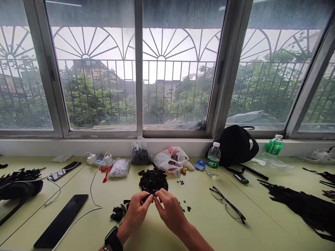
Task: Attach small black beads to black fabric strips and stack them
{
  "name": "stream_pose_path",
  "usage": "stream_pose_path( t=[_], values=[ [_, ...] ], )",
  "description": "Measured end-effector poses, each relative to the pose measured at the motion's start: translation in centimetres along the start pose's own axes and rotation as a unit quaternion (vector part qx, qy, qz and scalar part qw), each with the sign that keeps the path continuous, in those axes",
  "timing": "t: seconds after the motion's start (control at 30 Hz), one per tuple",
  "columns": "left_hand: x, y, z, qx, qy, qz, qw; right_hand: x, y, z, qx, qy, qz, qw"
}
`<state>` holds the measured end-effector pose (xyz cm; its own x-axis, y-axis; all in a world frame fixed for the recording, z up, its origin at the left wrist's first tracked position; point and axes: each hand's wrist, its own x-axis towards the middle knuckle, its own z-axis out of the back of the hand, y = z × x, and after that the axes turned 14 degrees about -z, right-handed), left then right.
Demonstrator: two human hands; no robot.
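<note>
My left hand (137, 209) and my right hand (169, 207) meet over the pale green table (204, 223), fingertips pinched together on a small black piece (152, 197). Just beyond the fingers lies a heap of small black pieces (153, 180). A few finished-looking black bits (119, 212) lie left of my left hand, and tiny black dots (184, 207) are scattered to the right. A black watch (113, 238) sits on my left wrist.
Glasses (227, 204) lie to the right, a dark phone (61, 220) to the left with a white cable (91, 195). Plastic bags (170, 159), two water bottles (213, 158), a black bag (235, 144) and a power strip (101, 160) line the window sill edge. Black strips (300, 205) lie far right.
</note>
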<state>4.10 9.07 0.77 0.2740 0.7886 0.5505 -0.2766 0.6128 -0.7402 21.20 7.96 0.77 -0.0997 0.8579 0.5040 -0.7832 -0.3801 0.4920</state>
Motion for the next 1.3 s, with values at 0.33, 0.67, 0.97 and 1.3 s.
stream_pose_path(
  t=[0.33,0.67,0.97,1.3],
  values=[
    [0.5,-0.2,1.9,0.221,-0.081,-0.027,0.972,0.9,-1.4,1.3,-0.078,0.013,-0.035,0.996],
    [1.4,0.6,5.1,0.367,-0.259,-0.046,0.892,2.5,-8.0,6.1,-0.186,0.136,-0.204,0.951],
    [1.1,0.8,4.7,0.375,-0.214,0.011,0.902,2.4,-9.4,7.0,-0.194,0.197,-0.243,0.93],
    [1.0,0.6,5.0,0.336,-0.204,0.005,0.92,2.6,-9.1,7.2,-0.179,0.219,-0.257,0.924]
  ],
)
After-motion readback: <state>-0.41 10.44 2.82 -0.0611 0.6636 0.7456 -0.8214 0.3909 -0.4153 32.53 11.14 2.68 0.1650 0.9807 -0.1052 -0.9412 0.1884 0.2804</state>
